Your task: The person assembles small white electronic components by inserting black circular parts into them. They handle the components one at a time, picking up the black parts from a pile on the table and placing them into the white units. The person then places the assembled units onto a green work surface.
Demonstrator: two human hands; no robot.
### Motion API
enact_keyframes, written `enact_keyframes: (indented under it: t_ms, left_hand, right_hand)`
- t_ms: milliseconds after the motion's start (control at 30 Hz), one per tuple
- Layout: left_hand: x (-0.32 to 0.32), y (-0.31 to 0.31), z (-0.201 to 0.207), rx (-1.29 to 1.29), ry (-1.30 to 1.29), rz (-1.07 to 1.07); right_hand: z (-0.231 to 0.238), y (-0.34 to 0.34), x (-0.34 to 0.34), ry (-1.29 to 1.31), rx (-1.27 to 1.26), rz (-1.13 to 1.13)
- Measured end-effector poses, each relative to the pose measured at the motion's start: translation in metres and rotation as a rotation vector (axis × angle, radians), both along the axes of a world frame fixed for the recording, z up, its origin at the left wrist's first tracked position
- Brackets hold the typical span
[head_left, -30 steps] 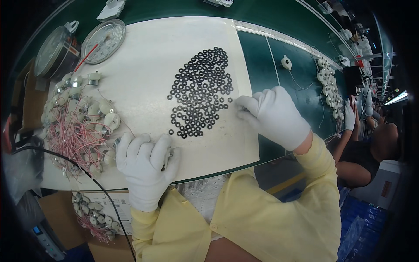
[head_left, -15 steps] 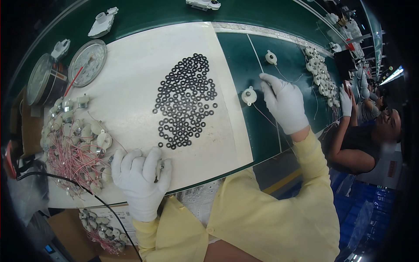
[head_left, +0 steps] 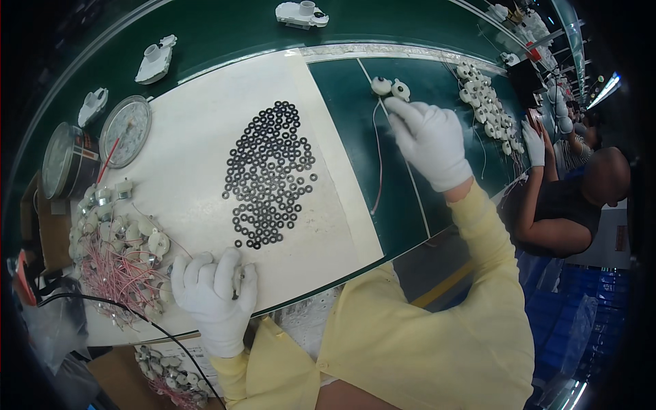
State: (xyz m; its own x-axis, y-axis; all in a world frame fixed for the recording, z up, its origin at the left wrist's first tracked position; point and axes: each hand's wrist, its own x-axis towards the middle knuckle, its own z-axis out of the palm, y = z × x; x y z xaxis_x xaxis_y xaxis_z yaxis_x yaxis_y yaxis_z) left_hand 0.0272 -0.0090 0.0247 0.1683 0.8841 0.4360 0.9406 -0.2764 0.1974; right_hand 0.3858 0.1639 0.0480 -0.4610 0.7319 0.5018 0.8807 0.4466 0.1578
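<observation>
In a white glove, my left hand (head_left: 213, 297) rests at the table's near edge beside a heap of small white motors with pink wires (head_left: 123, 253). Its thumb and forefinger close round a small motor (head_left: 238, 281), mostly hidden by the glove. My right hand (head_left: 434, 145), also gloved, reaches over the green surface with fingers stretched forward. Just beyond its fingertips sit two round white motors, the left one (head_left: 381, 85) trailing a wire toward me and the right one (head_left: 400, 90) close beside it. Whether the fingertips touch them is unclear.
Many black rings (head_left: 270, 174) lie spread on the white sheet (head_left: 342, 225). A round tin (head_left: 68, 160) and its lid (head_left: 126, 131) stand at the left. White housings (head_left: 301, 14) lie along the far green strip. More motors (head_left: 488, 109) cluster at right, near another person's gloved hand (head_left: 533, 143).
One white motor has gone from beside my right hand to a spot next to the other, farther away. My right fingers have straightened toward the pair. My left hand keeps its grip; the view has shifted slightly.
</observation>
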Motion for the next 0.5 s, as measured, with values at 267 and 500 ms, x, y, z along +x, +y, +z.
enact_keyframes:
  t_ms: [267,500]
  left_hand:
    - [0.000,-0.004,-0.004,-0.003,-0.015,-0.008]
    - [0.000,-0.003,-0.003,0.004,-0.013,-0.010]
  right_hand:
    - [-0.009,0.051,0.036,0.156,-0.297,-0.277]
    - [-0.019,0.070,0.030,0.426,-0.276,-0.145]
